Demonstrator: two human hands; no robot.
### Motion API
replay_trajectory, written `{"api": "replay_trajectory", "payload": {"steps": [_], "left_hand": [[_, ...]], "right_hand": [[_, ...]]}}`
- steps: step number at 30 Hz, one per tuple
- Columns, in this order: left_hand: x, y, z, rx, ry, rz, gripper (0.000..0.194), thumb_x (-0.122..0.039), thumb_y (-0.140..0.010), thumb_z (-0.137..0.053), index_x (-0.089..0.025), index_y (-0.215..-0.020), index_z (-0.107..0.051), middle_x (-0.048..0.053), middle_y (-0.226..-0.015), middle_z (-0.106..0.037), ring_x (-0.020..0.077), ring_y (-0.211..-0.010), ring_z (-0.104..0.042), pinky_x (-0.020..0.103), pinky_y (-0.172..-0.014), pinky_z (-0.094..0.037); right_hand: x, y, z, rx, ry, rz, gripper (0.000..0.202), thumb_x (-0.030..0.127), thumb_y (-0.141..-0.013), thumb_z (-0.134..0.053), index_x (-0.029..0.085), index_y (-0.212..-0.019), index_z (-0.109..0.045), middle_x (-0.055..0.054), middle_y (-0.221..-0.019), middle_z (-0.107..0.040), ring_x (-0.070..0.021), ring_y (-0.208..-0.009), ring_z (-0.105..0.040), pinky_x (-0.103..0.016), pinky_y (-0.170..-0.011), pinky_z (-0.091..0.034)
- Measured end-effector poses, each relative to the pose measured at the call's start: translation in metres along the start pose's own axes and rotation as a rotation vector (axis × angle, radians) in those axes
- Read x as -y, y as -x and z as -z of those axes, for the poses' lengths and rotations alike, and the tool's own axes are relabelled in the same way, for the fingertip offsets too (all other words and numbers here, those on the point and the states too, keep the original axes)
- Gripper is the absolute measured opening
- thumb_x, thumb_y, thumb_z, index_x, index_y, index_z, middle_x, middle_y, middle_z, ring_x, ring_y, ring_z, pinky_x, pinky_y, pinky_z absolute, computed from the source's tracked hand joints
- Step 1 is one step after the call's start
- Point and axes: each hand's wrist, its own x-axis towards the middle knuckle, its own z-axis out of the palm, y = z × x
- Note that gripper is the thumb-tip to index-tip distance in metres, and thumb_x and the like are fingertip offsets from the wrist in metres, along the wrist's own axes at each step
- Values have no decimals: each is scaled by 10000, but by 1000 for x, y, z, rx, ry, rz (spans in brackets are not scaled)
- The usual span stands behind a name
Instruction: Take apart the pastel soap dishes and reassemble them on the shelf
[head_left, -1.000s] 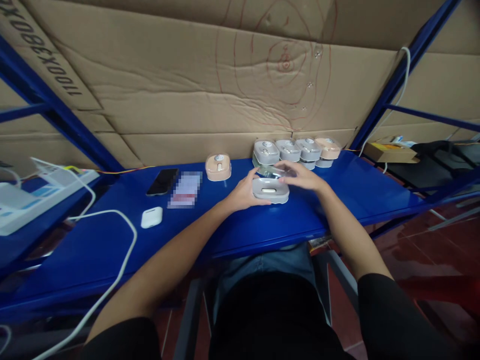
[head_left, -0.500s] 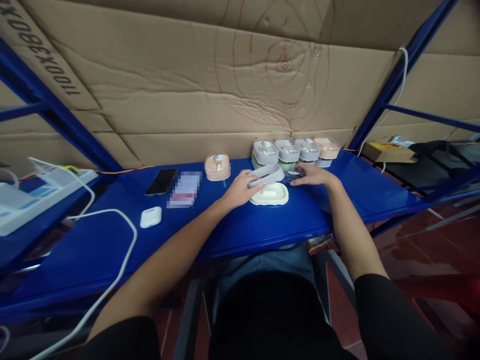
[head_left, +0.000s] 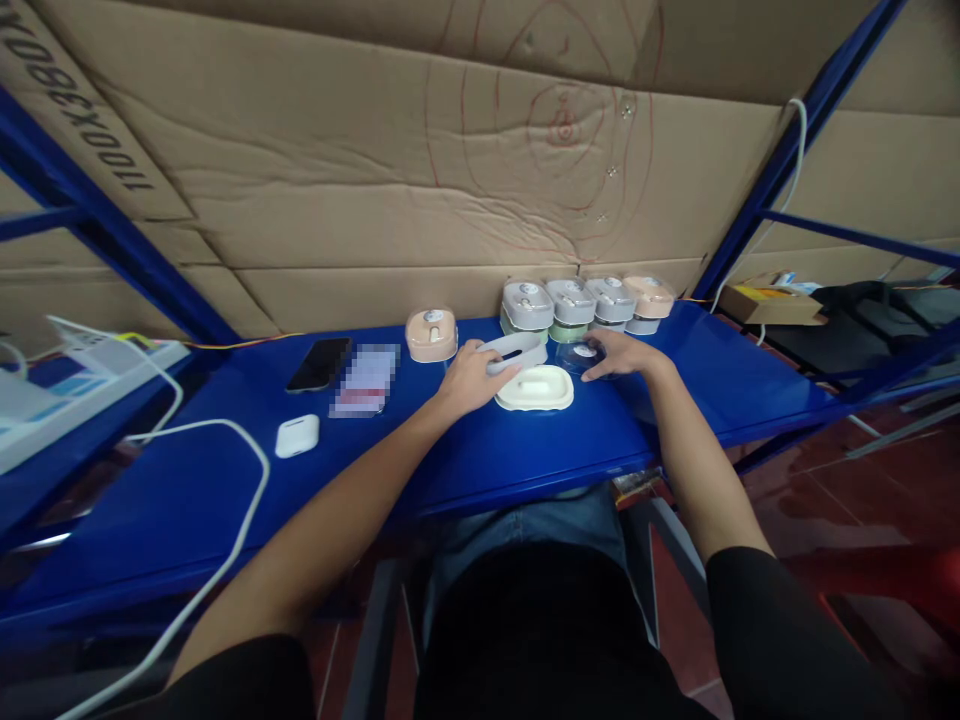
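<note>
My left hand (head_left: pixel 471 376) grips the left end of a grey oval ring-like frame (head_left: pixel 525 350), held just behind a cream oval base (head_left: pixel 535 388) on the blue table. At the right, my right hand (head_left: pixel 611 355) has its thumb and fingers around the right side of a clear plastic lid (head_left: pixel 577 354). The lid lies behind and to the right of the cream base. Behind both hands stand stacked lidded boxes, with a grey one (head_left: pixel 527 303) at the left end of the row.
A peach box (head_left: pixel 431 334) stands left of my left hand. Farther left are a black phone (head_left: pixel 319 365), a pixelated card (head_left: pixel 365 380), a white earphone case (head_left: pixel 297 436) and a white cable (head_left: pixel 255 520). Cardboard (head_left: pixel 337 200) rises behind the blue table (head_left: pixel 487 460).
My left hand and the grey frame have moved left and slightly lower. The clear lid shows more fully near my right hand, which has shifted little.
</note>
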Motion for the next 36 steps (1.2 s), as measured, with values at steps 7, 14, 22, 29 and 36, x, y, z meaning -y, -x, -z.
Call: {"api": "replay_trajectory", "payload": {"steps": [7,14,22,29,36], "left_hand": [[-13,11,-1,129,174,-286,390,-537,-934,-837,-247,-1194,-820,135,-1546,-591,366,-1502,-596,541,-1345,-441],[-17,13,-4,192,181,-296,695,-554,-853,-899,-211,-1414,-675,167,-1484,-642,385,-1426,-651,559,-1267,-509],[-23,13,-2,173,-25,-365,874,-467,-866,-850,-158,-1610,-512,239,-1648,-587,473,-1509,-590,626,-1289,-455],[-8,9,-13,265,199,-241,1232,-556,-820,-897,-178,-1795,-243,278,-1808,-390,503,-1658,-430,684,-1341,-385],[5,1,-23,229,441,-133,1585,-548,-606,-1072,-235,-1828,-113,269,-1683,-568,512,-1561,-557,715,-1301,-409]], "right_hand": [[-7,-4,-2,-17,16,23,999,468,-715,-1015,130,-1580,-644,-211,-1453,-750,-395,-1248,-757,-542,-1129,-593],[-5,-3,-3,-27,29,48,955,462,-725,-1001,147,-1560,-662,-198,-1422,-769,-393,-1237,-760,-545,-1110,-603],[5,5,-1,-109,-37,-10,915,509,-756,-991,139,-1536,-687,-206,-1374,-799,-415,-1226,-773,-557,-1102,-603],[25,16,-2,-191,-201,244,951,608,-728,-957,170,-1534,-707,-175,-1385,-782,-383,-1281,-739,-522,-1098,-598],[60,16,-26,-178,-141,575,909,647,-732,-982,218,-1495,-740,-136,-1305,-779,-346,-1183,-743,-537,-1084,-593]]}}
